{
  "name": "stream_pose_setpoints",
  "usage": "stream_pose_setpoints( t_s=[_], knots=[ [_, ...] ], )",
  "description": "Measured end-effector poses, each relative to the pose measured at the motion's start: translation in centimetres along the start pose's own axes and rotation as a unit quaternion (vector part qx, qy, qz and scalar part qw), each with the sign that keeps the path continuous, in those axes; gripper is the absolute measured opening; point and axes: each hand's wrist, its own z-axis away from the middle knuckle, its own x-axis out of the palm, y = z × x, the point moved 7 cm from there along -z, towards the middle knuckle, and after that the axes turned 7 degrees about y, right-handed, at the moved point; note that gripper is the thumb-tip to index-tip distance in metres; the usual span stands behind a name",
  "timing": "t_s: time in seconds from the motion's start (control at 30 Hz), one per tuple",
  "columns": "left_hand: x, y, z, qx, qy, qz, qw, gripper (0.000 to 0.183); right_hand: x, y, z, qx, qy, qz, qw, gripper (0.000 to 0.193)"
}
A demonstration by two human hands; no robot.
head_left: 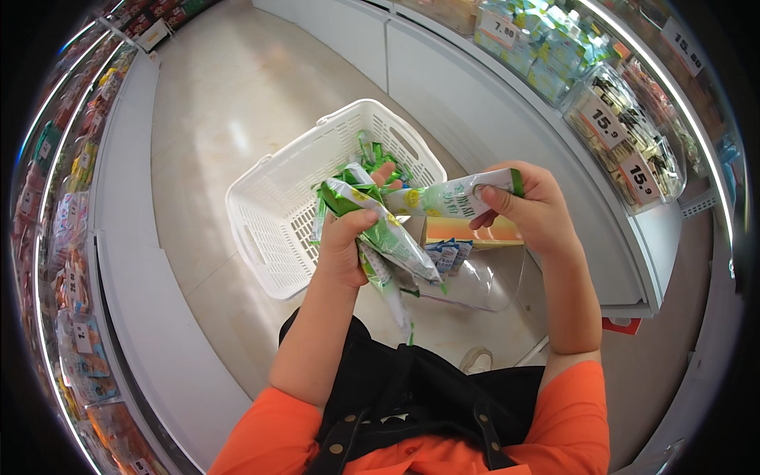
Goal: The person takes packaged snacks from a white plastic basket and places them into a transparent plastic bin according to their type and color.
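Observation:
My left hand is closed around several green and white snack packets, which fan out downward over the near side of the basket. In my right hand is one more slim green and white packet, held by its right end and pointing left toward the bunch. Below both hands stands a white plastic basket with slotted walls. Several green packets lie inside it, partly hidden by my left hand and the packets in it.
Beside the basket on the near right sits an open box with small blue and white packets. White cabinets under lit shelves run along the right. Another stocked shelf lines the left. Between them stretches a beige tiled floor.

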Motion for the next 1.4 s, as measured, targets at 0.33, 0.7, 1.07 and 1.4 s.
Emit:
stream_pose_setpoints(
  t_s=[0.33,0.7,1.07,1.4],
  knots=[
    [-3.9,-3.8,-1.7,-0.063,0.160,-0.087,0.981,0.033,-6.0,1.1,-0.5,-0.002,0.025,0.237,0.971,0.009],
    [-3.1,-5.1,-0.7,-0.136,0.186,-0.072,0.970,0.034,-15.8,23.2,2.7,0.125,-0.095,0.676,0.720,0.018],
    [-3.7,-6.4,-0.9,-0.156,0.197,-0.069,0.965,0.029,-13.8,28.4,1.3,0.051,-0.019,0.586,0.808,0.017],
    [-3.5,-8.2,-0.9,-0.203,0.177,-0.072,0.960,0.024,-12.1,24.2,1.0,0.019,0.019,0.631,0.776,0.030]
  ],
)
